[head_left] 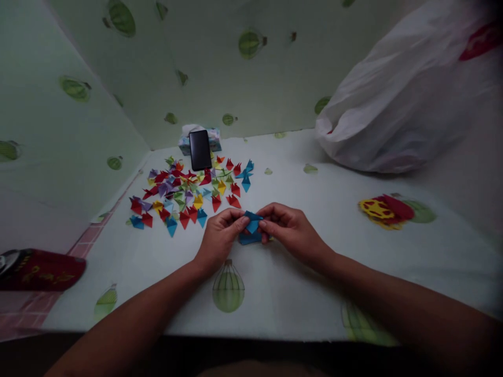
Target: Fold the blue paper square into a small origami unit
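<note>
So, left to right, folded paper pieces (188, 197) lie on the counter (314, 209), left hand (225, 230) pinches one side of a small blue paper (252, 224) just above more blue paper (250, 239), right hand (293, 230) pinches the other, apparently mid-fold, next move likely calling for an aligned crease.

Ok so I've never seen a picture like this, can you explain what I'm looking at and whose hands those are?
There's no machine here, just one person's bare hands. The single picture comes from a camera worn on that person's head, looking forward and down. The left hand and right hand together hold a small folded blue paper piece. On the pale table lie many colorful folded papers, with a phone in front of a tissue box. To the right are red and yellow cut-outs and a white bag.
</note>
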Demonstrator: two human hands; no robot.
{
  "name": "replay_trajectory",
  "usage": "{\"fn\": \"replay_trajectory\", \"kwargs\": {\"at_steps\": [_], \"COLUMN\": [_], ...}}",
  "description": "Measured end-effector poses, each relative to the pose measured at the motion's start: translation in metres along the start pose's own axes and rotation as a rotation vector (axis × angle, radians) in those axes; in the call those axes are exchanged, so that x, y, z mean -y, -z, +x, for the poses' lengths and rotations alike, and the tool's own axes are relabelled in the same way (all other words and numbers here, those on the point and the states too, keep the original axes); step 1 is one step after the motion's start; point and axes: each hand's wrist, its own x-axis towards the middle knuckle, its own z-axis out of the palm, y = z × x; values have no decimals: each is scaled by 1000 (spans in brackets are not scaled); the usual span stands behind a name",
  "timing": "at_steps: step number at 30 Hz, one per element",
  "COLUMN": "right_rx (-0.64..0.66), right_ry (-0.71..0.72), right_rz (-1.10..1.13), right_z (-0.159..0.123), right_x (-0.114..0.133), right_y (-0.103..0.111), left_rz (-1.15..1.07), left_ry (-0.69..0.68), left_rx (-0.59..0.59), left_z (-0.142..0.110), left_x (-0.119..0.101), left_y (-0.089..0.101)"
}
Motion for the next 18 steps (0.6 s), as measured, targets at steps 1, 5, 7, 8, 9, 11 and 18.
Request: {"fn": "replay_trajectory", "kwargs": {"at_steps": [1, 5, 7, 8, 9, 11, 18], "right_rx": [-4, -17, -23, -26, -29, -35, -66], "right_ry": [-2, 4, 7, 9, 11, 18, 77], "right_rz": [1, -3, -9, -13, -17, -32, -178], "right_z": [0, -1, -1, -1, -1, -1, -2], "right_x": [0, 0, -1, -1, 0, 0, 1], "right_y": [0, -1, -1, -1, -1, -1, 1], "left_rz": [2, 11, 12, 10, 8, 12, 65], "left_ry": [-3, -10, -10, -9, -9, -8, -5], "left_rx": [3, 19, 28, 31, 31, 29, 23], "left_z": [0, 0, 0, 0, 0, 0, 0], "left_x": [0, -1, -1, 0, 0, 1, 0], "left_y": [0, -1, -1, -1, -1, -1, -1]}}
